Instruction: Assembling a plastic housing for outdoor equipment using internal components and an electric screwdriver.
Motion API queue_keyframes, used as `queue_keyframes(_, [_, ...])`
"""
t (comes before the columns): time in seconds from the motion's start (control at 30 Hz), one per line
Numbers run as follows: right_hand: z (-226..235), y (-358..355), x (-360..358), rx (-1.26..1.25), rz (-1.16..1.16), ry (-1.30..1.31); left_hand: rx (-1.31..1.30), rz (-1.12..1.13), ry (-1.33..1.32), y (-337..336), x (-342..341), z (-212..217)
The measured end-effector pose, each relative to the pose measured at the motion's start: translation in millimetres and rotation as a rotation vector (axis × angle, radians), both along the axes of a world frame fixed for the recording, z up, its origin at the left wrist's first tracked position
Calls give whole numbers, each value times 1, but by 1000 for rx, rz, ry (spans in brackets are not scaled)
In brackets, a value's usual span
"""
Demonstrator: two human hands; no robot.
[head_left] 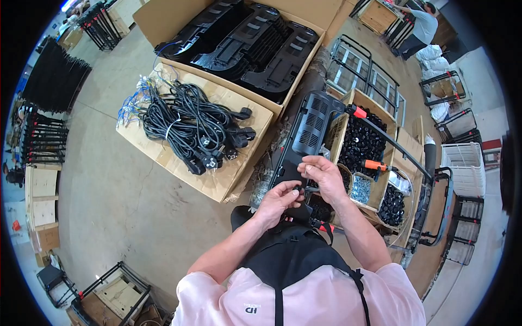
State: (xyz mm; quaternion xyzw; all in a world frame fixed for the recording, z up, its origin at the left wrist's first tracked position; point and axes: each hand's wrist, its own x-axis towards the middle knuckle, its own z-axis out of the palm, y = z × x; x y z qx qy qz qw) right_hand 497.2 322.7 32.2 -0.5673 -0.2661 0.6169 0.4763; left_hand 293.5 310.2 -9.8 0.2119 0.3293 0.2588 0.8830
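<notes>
My left hand (pixel 278 202) is closed, thumb and fingers pinching a small black part (pixel 297 188) whose kind I cannot make out. Just above and to the right, my right hand (pixel 325 176) has its thumb and forefinger pressed together. Whatever they hold is too small to name. Both hands are over the near end of a long dark frame, on which lies a black plastic cover (pixel 314 124) with rows of vent slots. To the right of my right hand, an orange and black power screwdriver (pixel 375 164) rests across the parts bins.
Bins hold black plastic parts (pixel 363 142), silvery screws (pixel 360 188) and black caps (pixel 391 205). Bundled black power cords (pixel 187 122) lie on a cardboard box (pixel 157 154). Behind, an open carton (pixel 304 69) holds stacked black covers (pixel 244 49). Another person (pixel 422 30) stands far right.
</notes>
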Motion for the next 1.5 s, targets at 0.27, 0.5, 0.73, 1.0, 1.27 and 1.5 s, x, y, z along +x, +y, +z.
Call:
queue_keyframes(0.27, [1,-10,12,136,-32,-133,-16,-19,30,16,34,6])
queue_keyframes(0.5, [0,-12,29,116,-9,-203,11,-63,57,23,45,13])
queue_keyframes(0.73, [21,-10,45,97,290,-823,-107,-82,-9,26,58,5])
queue_keyframes(1.0, [32,8,57,696,489,-1193,-158,-45,-44,39,76,-8])
queue_keyframes(1.27, [9,118,83,796,245,-1319,-123,-65,9,38,68,22])
queue_keyframes(1.5, [-33,181,89,858,303,-1396,-161,-71,47,7,53,14])
